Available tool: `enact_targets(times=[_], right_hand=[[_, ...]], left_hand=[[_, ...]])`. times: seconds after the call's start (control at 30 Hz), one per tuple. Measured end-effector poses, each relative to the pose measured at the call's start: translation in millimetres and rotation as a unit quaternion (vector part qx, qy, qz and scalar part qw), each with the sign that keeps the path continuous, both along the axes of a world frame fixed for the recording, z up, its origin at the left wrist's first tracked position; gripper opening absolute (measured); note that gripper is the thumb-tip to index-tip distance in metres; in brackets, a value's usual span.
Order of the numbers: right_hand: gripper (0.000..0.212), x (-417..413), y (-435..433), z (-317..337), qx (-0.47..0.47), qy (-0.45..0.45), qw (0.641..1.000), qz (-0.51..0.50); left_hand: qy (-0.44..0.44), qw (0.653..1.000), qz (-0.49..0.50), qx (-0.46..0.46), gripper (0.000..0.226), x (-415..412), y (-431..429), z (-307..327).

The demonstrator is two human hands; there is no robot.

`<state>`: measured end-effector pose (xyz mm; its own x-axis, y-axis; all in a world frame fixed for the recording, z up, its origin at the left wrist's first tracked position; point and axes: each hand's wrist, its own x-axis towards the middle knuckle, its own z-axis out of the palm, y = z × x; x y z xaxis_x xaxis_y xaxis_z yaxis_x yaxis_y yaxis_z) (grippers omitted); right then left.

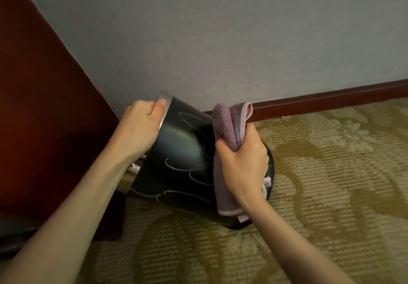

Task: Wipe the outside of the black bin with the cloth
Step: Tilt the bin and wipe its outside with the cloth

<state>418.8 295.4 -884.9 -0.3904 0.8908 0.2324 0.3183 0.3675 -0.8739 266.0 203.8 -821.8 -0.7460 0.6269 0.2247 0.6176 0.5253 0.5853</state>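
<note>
Below the plain grey wall (220,30), on olive patterned carpet (320,173), the glossy black cylindrical bin (181,151) (pale swirls, silver rim) stands tilted. The left hand (139,127) grips its rim; the right hand (245,164) clutches a folded purple pink-edged cloth (229,124) against its side.

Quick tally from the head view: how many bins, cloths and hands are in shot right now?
black bin: 1
cloth: 1 (purple, pink edge)
hands: 2 (left hand holding the bin, right hand gripping the cloth)
Total: 4
</note>
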Motion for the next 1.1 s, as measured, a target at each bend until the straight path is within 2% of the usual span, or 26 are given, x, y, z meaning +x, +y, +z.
enact_targets(times=[0.1,0.23,0.43,0.67,0.8,0.97,1.1], right_hand=[[0.027,-10,22,6,-0.027,-0.025,0.999,0.002],[0.038,-27,59,8,-0.072,-0.104,0.992,0.023],[0.048,-61,108,-6,-0.139,-0.204,0.966,0.077],[0.053,-80,133,-18,-0.171,-0.269,0.938,0.136],[0.062,-74,130,-18,-0.162,-0.269,0.940,0.131],[0.052,-58,109,-9,-0.132,-0.224,0.962,0.079],[0.041,-48,71,8,-0.069,-0.168,0.983,0.002]], left_hand=[[-0.001,1.000,-0.006,0.007,0.051,3,0,0],[-0.001,1.000,-0.023,0.015,0.051,11,-2,0],[0.009,0.999,-0.041,0.027,0.050,19,-12,-2],[0.016,0.998,-0.047,0.032,0.048,24,-13,-1],[0.036,0.999,-0.029,0.025,0.050,23,-4,1],[0.000,0.999,-0.025,0.027,0.049,12,-1,0],[-0.034,0.999,-0.009,0.024,0.045,-1,1,-3]])
